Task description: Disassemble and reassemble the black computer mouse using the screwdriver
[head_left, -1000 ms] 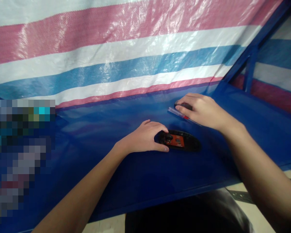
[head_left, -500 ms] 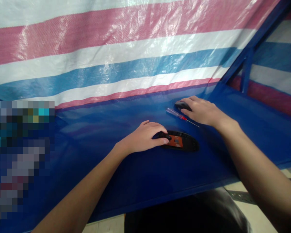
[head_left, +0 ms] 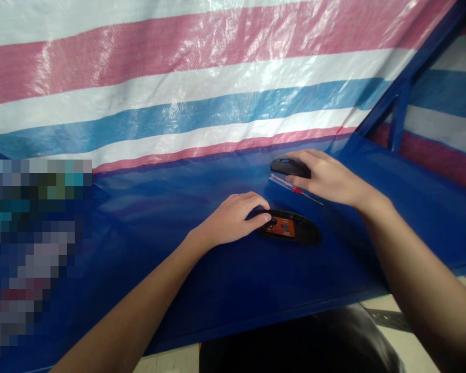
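Note:
An opened computer mouse base (head_left: 308, 233), black with an orange circuit board (head_left: 285, 227), lies on the blue table. My left hand (head_left: 238, 217) is closed at its left end, thumb and fingertips on a small black part (head_left: 272, 223), perhaps the scroll wheel, beside the board. Farther back, my right hand (head_left: 322, 173) grips the black mouse top cover (head_left: 289, 166) by its right end, thumb on the near side and fingers over the far side. Just below that cover lies a screwdriver (head_left: 281, 181) with a clear handle, red collar and thin shaft; my right thumb partly overlaps it.
The blue tabletop (head_left: 217, 290) ends at a front edge close to my body. A striped plastic sheet (head_left: 202, 114) hangs along the back. A blue frame post (head_left: 398, 122) stands at the right. Pixelated items (head_left: 34, 233) fill the left side.
My right hand has drawn the top cover up, so more of it shows above the screwdriver. My left fingers have shifted slightly on the small black part, uncovering more of it.

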Action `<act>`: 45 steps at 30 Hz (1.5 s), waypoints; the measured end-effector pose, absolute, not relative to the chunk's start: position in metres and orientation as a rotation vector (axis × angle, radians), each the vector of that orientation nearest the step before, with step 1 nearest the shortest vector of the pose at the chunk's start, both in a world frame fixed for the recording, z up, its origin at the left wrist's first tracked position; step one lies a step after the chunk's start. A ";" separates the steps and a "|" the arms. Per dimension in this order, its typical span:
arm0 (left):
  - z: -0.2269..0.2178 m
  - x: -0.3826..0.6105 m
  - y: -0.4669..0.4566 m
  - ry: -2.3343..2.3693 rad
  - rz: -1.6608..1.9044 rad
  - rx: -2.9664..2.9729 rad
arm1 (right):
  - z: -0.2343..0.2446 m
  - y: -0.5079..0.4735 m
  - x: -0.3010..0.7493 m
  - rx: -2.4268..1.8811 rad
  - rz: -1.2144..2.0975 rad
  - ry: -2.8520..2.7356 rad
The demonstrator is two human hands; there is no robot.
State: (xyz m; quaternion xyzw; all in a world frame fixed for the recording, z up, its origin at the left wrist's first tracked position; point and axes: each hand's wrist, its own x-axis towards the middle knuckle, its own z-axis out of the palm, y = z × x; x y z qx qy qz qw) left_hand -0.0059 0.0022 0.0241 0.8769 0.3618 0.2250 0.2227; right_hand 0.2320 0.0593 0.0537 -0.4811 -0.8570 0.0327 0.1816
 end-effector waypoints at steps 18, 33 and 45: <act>0.027 -0.006 -0.003 1.177 1.120 2.260 | 0.062 0.024 0.199 -0.884 0.687 -2.862; 0.028 -0.005 -0.007 1.002 0.969 2.381 | 0.067 0.025 0.208 -0.884 0.714 -2.818; 0.029 -0.004 -0.007 0.940 0.917 2.400 | 0.068 0.019 0.202 -0.882 0.886 -2.900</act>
